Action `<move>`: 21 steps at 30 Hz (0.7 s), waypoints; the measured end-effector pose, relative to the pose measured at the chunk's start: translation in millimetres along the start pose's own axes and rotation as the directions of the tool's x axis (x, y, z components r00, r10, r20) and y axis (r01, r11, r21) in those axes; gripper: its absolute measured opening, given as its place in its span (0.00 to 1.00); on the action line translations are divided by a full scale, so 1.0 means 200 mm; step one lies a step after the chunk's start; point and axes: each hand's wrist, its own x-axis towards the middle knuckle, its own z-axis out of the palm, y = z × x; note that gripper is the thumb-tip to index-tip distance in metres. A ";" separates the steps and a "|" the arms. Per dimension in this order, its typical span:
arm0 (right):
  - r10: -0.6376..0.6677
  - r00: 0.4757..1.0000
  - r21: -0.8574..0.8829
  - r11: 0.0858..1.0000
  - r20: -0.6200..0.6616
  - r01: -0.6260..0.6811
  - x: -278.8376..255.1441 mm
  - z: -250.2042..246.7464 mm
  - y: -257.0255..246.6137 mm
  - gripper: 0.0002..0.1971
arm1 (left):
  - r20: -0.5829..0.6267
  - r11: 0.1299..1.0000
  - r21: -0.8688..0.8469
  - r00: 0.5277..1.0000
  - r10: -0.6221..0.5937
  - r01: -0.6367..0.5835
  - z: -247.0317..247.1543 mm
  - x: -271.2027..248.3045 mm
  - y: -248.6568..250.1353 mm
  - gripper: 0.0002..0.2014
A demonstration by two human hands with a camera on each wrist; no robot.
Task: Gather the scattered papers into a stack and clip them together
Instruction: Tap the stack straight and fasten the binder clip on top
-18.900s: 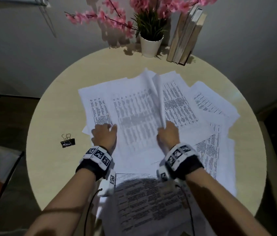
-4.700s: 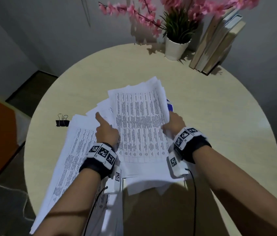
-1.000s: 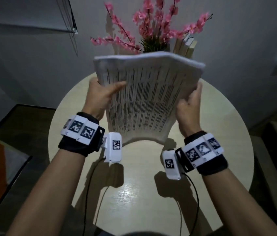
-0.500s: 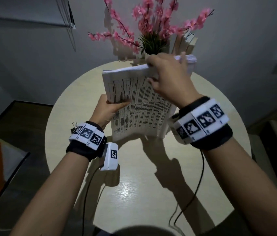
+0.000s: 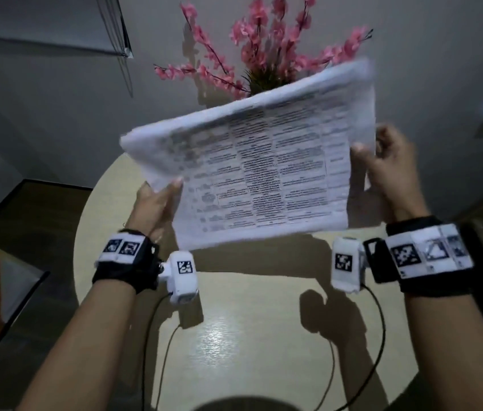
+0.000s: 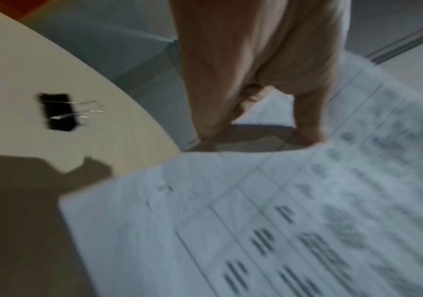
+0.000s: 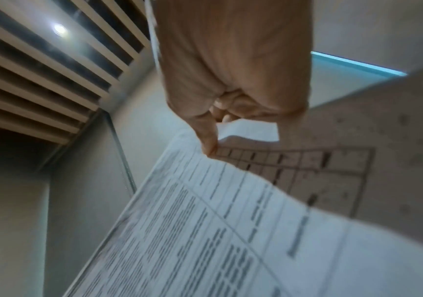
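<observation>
While both hands hold it up above the round table (image 5: 234,336), the stack of papers (image 5: 264,173) hangs in the air, tilted so its right end is higher, its printed face toward the person and its edges blurred. The left hand (image 5: 154,206) pinches the stack's lower left edge, thumb on the printed face, and the right hand (image 5: 388,170) grips the right edge with its thumb on the front and fingers curled behind. On the table to the left, well apart from the papers, lies the black binder clip (image 6: 59,111) near the rim, and the pink flowers (image 5: 264,54) stand at the far side behind the stack.
</observation>
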 end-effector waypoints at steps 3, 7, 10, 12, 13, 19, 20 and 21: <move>0.025 0.998 0.130 0.991 -0.066 -0.017 -0.09 0.04 0.08 0.11 | -0.132 0.958 0.177 0.959 0.251 -0.226 0.11 0.01 0.16 0.07; 0.075 0.989 0.299 0.954 -0.130 -0.033 -0.18 0.14 0.14 0.18 | -0.089 0.915 0.223 0.928 0.363 -0.337 0.20 -0.01 0.17 0.12; 0.144 0.987 0.259 0.958 -0.074 -0.121 -0.26 0.20 0.26 0.22 | -0.110 0.947 0.226 0.960 0.256 -0.227 0.17 -0.02 0.06 0.11; 0.204 0.978 0.153 0.969 -0.053 -0.194 -0.30 0.22 0.32 0.21 | -0.090 0.949 0.287 0.982 0.166 -0.134 0.13 -0.01 -0.03 0.12; 0.223 0.973 0.087 0.972 -0.063 -0.218 -0.30 0.23 0.34 0.20 | -0.082 0.939 0.329 0.988 0.130 -0.096 0.11 -0.01 -0.07 0.14; 0.194 0.981 -0.692 0.710 0.015 -0.130 -0.16 0.22 0.29 0.16 | -0.129 0.896 0.441 0.983 0.132 -0.062 0.11 0.00 -0.06 0.14; 0.191 0.979 -0.753 0.654 0.073 -0.072 -0.13 0.24 0.24 0.13 | -0.088 0.882 0.458 0.981 0.174 -0.115 0.14 -0.01 -0.02 0.14; 0.167 0.978 -0.759 0.651 0.127 -0.013 -0.11 0.26 0.20 0.10 | -0.028 0.860 0.477 0.974 0.223 -0.183 0.18 -0.02 0.03 0.14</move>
